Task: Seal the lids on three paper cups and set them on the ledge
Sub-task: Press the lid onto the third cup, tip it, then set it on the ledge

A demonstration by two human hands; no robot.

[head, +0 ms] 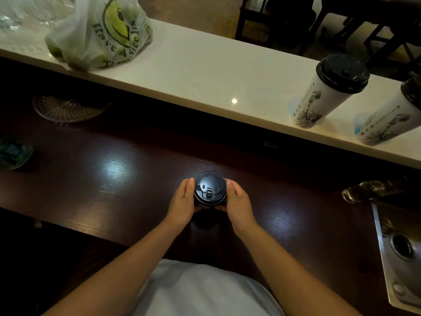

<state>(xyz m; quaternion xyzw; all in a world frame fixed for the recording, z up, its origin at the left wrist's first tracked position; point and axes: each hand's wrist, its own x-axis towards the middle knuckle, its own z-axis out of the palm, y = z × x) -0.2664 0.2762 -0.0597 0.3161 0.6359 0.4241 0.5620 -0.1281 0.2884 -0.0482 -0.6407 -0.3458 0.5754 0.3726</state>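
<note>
While the left hand (pixel 182 199) and right hand (pixel 237 199) cupped the third cup (pixel 210 190) from either side, each grip pressed against its black lid rim, it stood upright on the dark worktop (pixel 114 169). Both were equally near; the ledge (pixel 205 71) lay up and beyond, with two lidded cups (pixel 328 92) far right.

Ledge (pixel 205 71) mid-frame is bare btwn plastic bag (pixel 100 33) upper left & two lidded cups (pixel 328 92) upper right.
</note>
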